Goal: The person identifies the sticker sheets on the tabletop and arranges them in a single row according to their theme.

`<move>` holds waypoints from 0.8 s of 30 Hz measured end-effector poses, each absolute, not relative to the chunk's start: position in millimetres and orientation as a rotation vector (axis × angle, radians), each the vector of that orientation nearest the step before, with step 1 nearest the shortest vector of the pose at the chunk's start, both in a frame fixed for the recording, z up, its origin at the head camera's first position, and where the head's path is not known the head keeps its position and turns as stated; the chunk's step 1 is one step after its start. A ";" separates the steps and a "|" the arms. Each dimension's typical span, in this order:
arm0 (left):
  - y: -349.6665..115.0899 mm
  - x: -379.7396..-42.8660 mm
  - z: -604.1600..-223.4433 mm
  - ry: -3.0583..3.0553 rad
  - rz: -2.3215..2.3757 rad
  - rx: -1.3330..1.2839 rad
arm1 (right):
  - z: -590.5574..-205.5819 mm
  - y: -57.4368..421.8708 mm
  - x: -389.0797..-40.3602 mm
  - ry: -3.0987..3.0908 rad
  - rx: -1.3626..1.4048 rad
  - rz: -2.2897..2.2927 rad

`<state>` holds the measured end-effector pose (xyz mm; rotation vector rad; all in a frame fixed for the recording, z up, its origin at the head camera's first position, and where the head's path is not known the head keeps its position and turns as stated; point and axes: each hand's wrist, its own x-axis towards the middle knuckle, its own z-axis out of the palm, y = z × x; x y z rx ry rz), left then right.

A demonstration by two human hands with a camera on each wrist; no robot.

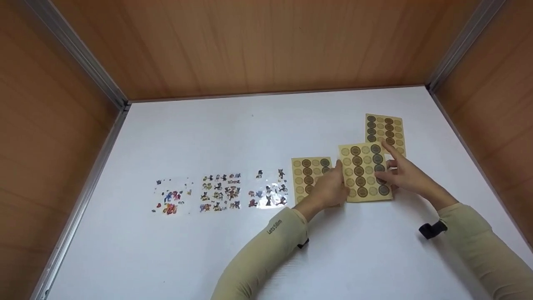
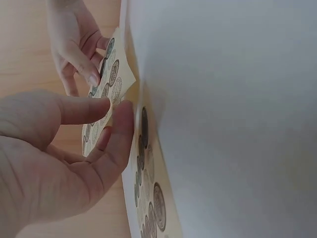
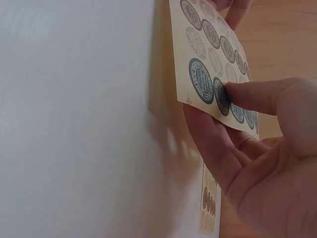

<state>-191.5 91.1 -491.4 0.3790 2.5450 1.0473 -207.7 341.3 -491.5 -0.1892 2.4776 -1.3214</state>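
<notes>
A tan sheet of round stickers (image 1: 363, 175) is raised over the table between the two hands. My left hand (image 1: 331, 189) pinches its left edge; in the left wrist view the thumb (image 2: 86, 109) lies on the near side of that edge. At the right edge, my right hand (image 1: 404, 173) grips the sheet with the thumb on the printed face and fingers underneath, as the right wrist view shows at the sheet's corner (image 3: 198, 89). Partly hidden by my left hand, a second tan sticker sheet (image 1: 302, 179) lies flat on the table.
A third tan sticker sheet (image 1: 397, 129) lies farther back on the right, overlapped by the raised one in this view. Three clear sheets of small colourful stickers, including a middle one (image 1: 220, 192), lie in a row to the left. Wood-grain panels (image 1: 266, 46) enclose the white table (image 1: 200, 137).
</notes>
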 end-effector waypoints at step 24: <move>102.2 -191.2 -503.6 2.632 0.771 0.324 | -504.8 333.4 -206.3 2.764 -0.341 -0.792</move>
